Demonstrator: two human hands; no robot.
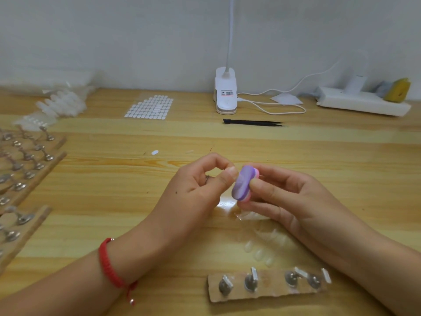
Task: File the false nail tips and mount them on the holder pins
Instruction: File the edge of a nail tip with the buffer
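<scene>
Left grip: Your left hand (pixel 200 185) has thumb and forefinger curled in and pressed together at their tips, right against the file. They seem to pinch a nail tip, but it is too small and clear to make out.
Right grip: Your right hand (pixel 284 197) pinches the oval purple-and-pink nail file (pixel 245 183) between thumb and fingers. You hold it on edge so that the purple face turns toward your left fingertips.
Why held so: Both hands hover close together above the worktop (pixel 114 201). One steadies the abrasive while the other feeds an edge to it, so I judge this to be the filing step.
Loose nail tips: A scatter of clear tips (pixel 262 245) lies just under your right hand, near enough for the next pick.
Near holder strip: The brown strip (pixel 266 294) lies nearest you, with four metal pins (pixel 250 282) standing on it. Each pin carries a small white pad, and I see no nail on any of them, so mounting here looks not yet begun.
Other strips: More rows of pins (pixel 27 165) sit at the left edge, well apart from your hands.
Back of worktop: A sheet of white adhesive tabs (pixel 150 107), black tweezers (pixel 255 123), a clip lamp (pixel 225 92) and bags of spare tips (pixel 61 101) are parked out of the way.
Risk: A clear tip could slip from that pinch and be lost among the others.
</scene>
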